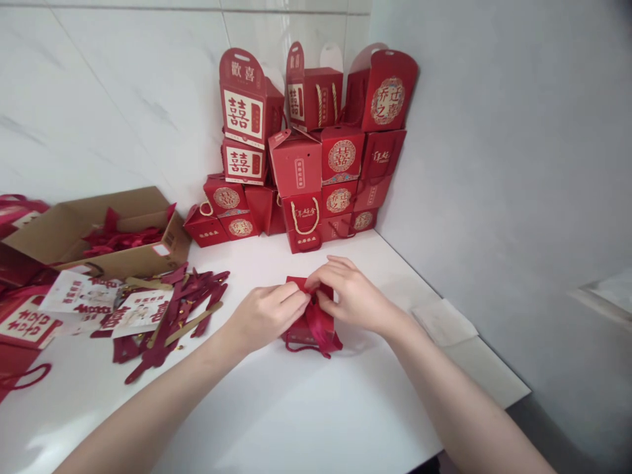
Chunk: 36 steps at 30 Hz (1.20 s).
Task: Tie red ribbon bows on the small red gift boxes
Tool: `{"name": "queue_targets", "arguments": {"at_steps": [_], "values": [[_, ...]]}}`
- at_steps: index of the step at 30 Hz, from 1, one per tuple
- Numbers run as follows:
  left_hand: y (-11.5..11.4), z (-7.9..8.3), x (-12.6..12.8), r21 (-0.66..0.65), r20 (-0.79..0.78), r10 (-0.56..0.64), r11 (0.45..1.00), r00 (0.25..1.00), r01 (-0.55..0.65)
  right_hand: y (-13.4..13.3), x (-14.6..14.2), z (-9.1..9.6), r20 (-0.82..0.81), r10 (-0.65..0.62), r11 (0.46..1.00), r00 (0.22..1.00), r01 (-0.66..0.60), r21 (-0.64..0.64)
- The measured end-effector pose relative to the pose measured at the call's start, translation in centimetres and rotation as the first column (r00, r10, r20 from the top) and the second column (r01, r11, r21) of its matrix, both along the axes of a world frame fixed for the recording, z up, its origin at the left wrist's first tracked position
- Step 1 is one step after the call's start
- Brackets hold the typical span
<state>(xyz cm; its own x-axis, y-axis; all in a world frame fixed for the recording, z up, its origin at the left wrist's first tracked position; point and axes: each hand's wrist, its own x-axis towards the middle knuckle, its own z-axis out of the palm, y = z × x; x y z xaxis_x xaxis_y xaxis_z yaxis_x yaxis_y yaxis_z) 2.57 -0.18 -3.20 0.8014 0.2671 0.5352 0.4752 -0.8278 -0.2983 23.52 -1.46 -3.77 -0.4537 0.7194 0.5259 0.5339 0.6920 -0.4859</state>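
Note:
A small red gift box sits on the white table, with a red satin ribbon gathered at its top. My left hand pinches the ribbon from the left at the top of the box. From the right, my right hand has its fingers closed on the same ribbon. A thin red cord loops along the foot of the box. My fingers hide the box's top.
Stacked red gift boxes stand in the corner behind. At left lie a cardboard carton holding red ribbons, loose dark red strips, printed cards and red bags. A white cloth lies at right by the grey wall.

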Motion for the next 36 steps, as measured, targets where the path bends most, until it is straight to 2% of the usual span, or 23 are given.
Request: {"name": "queue_targets", "arguments": {"at_steps": [3,7,11,16,20,24,29,31,34,36], "values": [[0.0,0.0,0.0,-0.009,0.010,-0.006,1.000,1.000,0.006,0.0,0.2,0.2,-0.036,-0.047,0.999,0.998,0.047,-0.011],[0.0,0.0,0.1,-0.009,0.027,-0.023,1.000,0.999,0.023,0.0,0.1,0.2,-0.036,0.028,0.994,0.999,-0.031,-0.101],[-0.1,0.2,0.1,-0.015,0.016,-0.015,1.000,1.000,0.015,0.0,0.0,0.1,-0.043,-0.031,0.997,0.999,0.028,-0.077],[-0.1,0.3,0.1,-0.010,-0.007,0.004,1.000,1.000,-0.004,0.1,-0.1,-0.1,-0.094,0.042,0.988,0.995,-0.056,-0.144],[0.0,0.2,0.1,0.003,0.002,0.004,1.000,1.000,-0.004,0.1,-0.2,-0.1,-0.145,0.020,0.991,0.989,-0.039,-0.129],[-0.1,0.2,0.1,-0.028,-0.003,0.010,1.000,1.000,-0.010,-0.1,-0.3,-0.1,-0.182,0.086,0.968,0.980,-0.126,-0.217],[-0.2,0.1,0.2,-0.035,0.012,0.016,0.999,1.000,-0.016,0.0,0.3,0.1,-0.240,0.094,0.928,0.966,-0.173,-0.331],[-0.2,0.1,0.2,-0.045,0.024,-0.001,0.999,1.000,0.002,0.2,0.8,0.2,-0.214,0.079,0.940,0.974,-0.144,-0.309],[-0.2,0.0,0.3,-0.046,0.024,-0.013,0.999,1.000,0.014,0.2,1.3,0.3,-0.161,0.005,0.981,0.987,-0.036,-0.193],[-0.2,0.0,0.2,-0.047,0.023,-0.013,0.999,1.000,0.014,0.2,1.2,0.3,-0.148,-0.004,0.990,0.989,-0.017,-0.143]]}}
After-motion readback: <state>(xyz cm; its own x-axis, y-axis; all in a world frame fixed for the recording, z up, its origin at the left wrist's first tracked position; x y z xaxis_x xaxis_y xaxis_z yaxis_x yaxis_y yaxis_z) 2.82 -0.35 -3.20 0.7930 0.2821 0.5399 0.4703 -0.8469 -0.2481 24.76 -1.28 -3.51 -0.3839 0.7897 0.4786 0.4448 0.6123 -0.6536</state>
